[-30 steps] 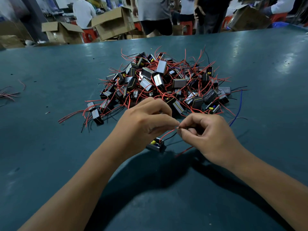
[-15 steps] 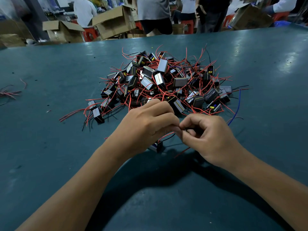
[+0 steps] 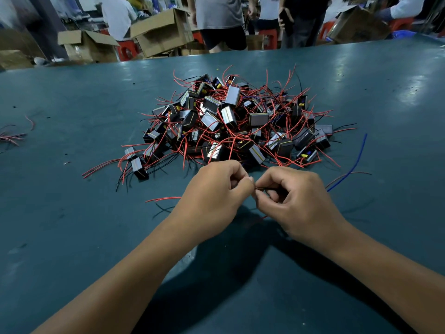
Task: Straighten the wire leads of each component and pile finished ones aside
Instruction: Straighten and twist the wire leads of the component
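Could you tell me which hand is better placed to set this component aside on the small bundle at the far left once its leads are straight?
Probably the left hand: it pinches the wire lead together with the right hand, and it sits nearer the bundle at the table's left edge.

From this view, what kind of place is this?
Probably a factory assembly workshop: a big pile of wired components on a wide green table, open cardboard boxes and standing workers behind.

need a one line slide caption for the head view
Both hands, left and right, pinch a wire lead before a pile of red-wired components.
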{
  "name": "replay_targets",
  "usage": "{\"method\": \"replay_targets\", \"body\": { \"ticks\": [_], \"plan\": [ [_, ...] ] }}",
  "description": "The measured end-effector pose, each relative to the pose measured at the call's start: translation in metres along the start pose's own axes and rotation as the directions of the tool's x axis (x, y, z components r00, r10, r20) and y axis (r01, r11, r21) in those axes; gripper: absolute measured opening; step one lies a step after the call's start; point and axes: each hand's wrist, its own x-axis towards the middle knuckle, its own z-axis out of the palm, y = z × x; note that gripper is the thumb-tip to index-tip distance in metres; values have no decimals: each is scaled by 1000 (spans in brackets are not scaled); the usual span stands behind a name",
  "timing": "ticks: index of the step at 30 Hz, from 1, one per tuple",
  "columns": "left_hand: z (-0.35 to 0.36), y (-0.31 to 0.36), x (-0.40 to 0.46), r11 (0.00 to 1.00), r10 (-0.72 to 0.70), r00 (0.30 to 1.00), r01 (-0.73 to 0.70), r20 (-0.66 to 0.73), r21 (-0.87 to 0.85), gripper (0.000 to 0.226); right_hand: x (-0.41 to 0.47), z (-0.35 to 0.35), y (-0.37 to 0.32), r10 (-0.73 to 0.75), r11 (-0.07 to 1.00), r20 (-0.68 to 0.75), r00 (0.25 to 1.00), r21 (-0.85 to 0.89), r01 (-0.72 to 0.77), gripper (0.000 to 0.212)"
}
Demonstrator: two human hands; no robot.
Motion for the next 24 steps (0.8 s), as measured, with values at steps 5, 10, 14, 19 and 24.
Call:
{"method": "replay_targets", "body": {
  "ticks": [5,10,14,19,24],
  "plan": [
    [-1,-3,2,924,-213,971,236,108,-301,34,-1,1,-2,-50,997,31,998,-62,52,5],
    [-10,-5,3,967,-38,998,47,41,-252,21,0,0,2,-11,1000,12,1000,-10,11,8],
    [-30,-9,5,931,353,935,-355,36,88,13,0,0,4,65,995,23,998,75,-67,14],
    [-30,-11,7,793,522,843,-535,127,291,15,-1,-4,4,75,987,75,994,137,-85,16],
    [-27,-15,9,675,641,761,-622,103,397,10,-1,-5,3,38,994,74,997,104,-46,13]
  ]
}}
